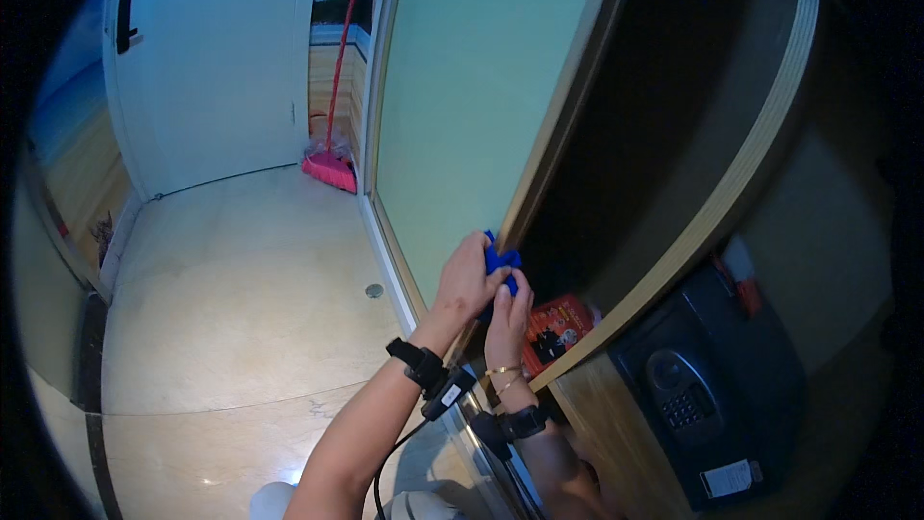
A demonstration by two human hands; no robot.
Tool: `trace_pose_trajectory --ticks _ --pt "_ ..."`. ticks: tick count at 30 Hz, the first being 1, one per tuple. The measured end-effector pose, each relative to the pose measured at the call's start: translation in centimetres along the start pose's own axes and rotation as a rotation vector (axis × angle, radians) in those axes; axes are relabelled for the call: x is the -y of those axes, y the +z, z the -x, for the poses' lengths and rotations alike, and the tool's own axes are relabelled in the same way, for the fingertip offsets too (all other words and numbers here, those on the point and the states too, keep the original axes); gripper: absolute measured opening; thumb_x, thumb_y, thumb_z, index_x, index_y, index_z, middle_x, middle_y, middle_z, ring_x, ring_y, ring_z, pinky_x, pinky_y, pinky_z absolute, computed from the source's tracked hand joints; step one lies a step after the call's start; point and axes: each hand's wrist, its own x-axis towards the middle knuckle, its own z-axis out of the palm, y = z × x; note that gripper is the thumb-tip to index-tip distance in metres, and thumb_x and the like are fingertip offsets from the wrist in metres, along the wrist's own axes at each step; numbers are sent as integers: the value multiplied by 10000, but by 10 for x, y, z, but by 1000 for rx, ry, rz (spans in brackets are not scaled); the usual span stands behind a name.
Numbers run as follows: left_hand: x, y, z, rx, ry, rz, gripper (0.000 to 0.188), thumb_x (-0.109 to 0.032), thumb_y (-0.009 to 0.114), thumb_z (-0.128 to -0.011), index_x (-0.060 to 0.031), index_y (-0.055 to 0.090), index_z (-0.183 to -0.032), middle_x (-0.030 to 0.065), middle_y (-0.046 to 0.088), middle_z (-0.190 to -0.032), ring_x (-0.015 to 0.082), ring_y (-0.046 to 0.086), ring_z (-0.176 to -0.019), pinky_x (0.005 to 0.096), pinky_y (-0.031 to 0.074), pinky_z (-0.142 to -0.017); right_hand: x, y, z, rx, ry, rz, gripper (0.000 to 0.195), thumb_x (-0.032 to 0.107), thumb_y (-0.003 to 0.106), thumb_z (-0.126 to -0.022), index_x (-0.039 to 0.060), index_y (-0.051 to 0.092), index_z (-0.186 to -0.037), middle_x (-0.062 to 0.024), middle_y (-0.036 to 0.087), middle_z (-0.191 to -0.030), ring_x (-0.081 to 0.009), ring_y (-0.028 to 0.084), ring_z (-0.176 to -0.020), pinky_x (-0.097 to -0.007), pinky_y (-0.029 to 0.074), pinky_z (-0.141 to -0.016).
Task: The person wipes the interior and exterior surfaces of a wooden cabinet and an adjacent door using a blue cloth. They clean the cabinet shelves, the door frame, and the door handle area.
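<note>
A blue cloth (503,260) is wrapped about the edge frame (538,177) of a pale green sliding door panel (476,87). My left hand (463,276) grips the cloth from the panel's outer face, fingers bent over the edge. From the cabinet side, my right hand (510,310) pinches the same cloth, its fingertips close to the left thumb. Part of the cloth is hidden behind the fingers. Both wrists wear black straps with small devices, and a cable runs from the left one.
Inside the open cabinet a red printed box (556,328) lies behind a vertical wooden divider (693,238). To its right a dark safe (715,383) with a keypad stands on a wooden shelf (621,433). A pink broom (330,170) leans near a white door (216,65).
</note>
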Motion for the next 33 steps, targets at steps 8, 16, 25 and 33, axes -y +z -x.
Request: trace_pose_trajectory --ticks 8,16,25,33 --pt "-37 -14 -9 173 -70 118 368 -134 654 -648 -10 417 -902 208 495 -860 398 493 -811 418 415 -700 33 -5 4 -164 229 -124 410 297 355 -927 1 340 -1210 -165 421 -1184 -260 419 -1077 -351 320 -916" --pt "-64 -24 -14 346 -48 218 369 -132 643 -661 -10 409 -918 209 498 -846 388 509 -793 404 431 -683 45 -13 12 -326 235 -164 443 340 332 -929 -12 340 -1197 -154 385 -1180 -242 380 -1080 -341 287 -933" --pt "-64 -16 1 492 86 334 373 -178 645 -693 -31 411 -944 198 501 -869 387 519 -788 396 441 -680 58 -25 39 -454 240 -61 405 308 337 -928 10 331 -1203 -143 390 -1164 -233 383 -1065 -340 293 -928" --pt "-78 -20 14 582 136 449 363 -141 645 -692 -25 414 -948 212 514 -875 405 524 -802 413 442 -681 84 -30 58 -551 241 69 371 278 350 -929 11 333 -1187 -125 410 -1135 -191 414 -997 -315 343 -865"
